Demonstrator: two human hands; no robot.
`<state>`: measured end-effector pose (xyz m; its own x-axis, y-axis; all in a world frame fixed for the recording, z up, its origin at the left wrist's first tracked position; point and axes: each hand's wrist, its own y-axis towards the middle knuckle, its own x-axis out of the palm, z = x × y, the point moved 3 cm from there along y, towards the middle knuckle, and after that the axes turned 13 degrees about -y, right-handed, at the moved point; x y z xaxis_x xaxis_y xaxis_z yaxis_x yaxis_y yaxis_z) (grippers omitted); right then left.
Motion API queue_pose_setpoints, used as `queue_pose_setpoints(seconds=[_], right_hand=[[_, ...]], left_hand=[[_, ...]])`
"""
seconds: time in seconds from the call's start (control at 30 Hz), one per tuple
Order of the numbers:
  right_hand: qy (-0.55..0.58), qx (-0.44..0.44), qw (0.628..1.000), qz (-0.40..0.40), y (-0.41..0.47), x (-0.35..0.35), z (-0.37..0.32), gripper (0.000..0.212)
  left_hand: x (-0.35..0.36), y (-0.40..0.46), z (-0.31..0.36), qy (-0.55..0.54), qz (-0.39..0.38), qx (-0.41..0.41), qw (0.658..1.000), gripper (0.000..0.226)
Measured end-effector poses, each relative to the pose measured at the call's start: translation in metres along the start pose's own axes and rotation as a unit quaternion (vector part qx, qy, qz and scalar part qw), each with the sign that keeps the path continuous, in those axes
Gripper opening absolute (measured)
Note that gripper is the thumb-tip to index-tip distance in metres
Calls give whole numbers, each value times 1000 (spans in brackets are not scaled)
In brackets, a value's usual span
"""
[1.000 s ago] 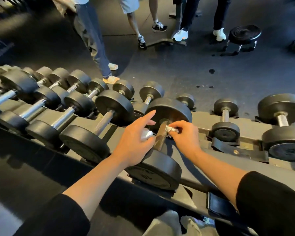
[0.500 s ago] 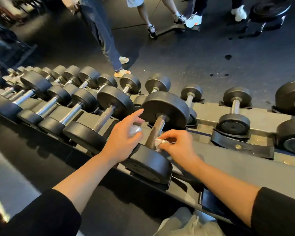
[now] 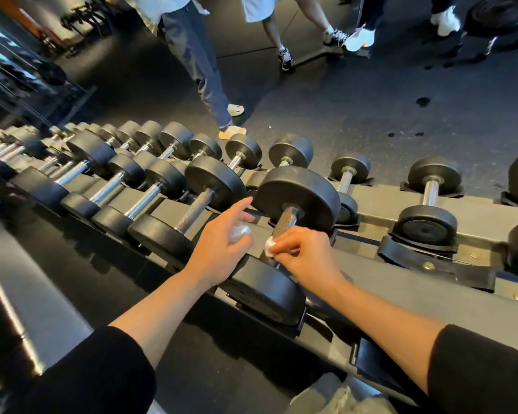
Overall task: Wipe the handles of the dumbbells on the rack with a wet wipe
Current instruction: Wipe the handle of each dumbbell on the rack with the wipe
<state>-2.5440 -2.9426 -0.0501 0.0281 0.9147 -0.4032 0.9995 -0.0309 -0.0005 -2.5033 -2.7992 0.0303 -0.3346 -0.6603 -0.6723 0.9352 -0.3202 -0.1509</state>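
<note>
- The right hand [image 3: 304, 258] pinches a small crumpled white wet wipe [image 3: 270, 247] between thumb and fingertips and holds it against the near end of the knurled handle [image 3: 285, 223] of a big black dumbbell [image 3: 296, 194].
- That dumbbell lies on the slanted rack [image 3: 401, 289], its far head up by the far rail and its near head [image 3: 266, 289] low, just under both wrists.
- The left hand [image 3: 219, 246] sits just left of the handle, forefinger stretched out toward the far head, the other fingers curled round a small pale, rounded thing [image 3: 240, 232]; I can't make out what it is.
- More dumbbells line the rack: a long row [image 3: 117, 180] runs off to the far left, and smaller ones [image 3: 428, 207] stand to the right.
- Both forearms are bare, with black sleeves [image 3: 93, 375] pushed up.
- Beyond the rack, several people's legs and shoes [image 3: 204, 70] stand on the dark floor [image 3: 371, 109].
</note>
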Motion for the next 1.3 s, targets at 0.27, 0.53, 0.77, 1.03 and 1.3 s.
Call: queue_pose_setpoints(seconds=[0.27,0.53,0.77,1.03,1.3], right_hand=[[43,3,998,-38,3,-8,-2,14],[-192,-44,980,-10,39,-13,4,29],[-189,-58,980,-34,34,-10,1,29],[-105,-70,985,-115,5,-3,-11,34],[-51,7,995,-85,19,-17,-18,29]], left_hand=[[0,0,1,4,4,-1,1000,53],[1,-1,3,4,9,-5,1000,51],[0,-1,3,3,9,-8,1000,52],[1,0,2,8,-7,-12,1000,61],[-5,12,-8,-83,-48,-22,995,57]])
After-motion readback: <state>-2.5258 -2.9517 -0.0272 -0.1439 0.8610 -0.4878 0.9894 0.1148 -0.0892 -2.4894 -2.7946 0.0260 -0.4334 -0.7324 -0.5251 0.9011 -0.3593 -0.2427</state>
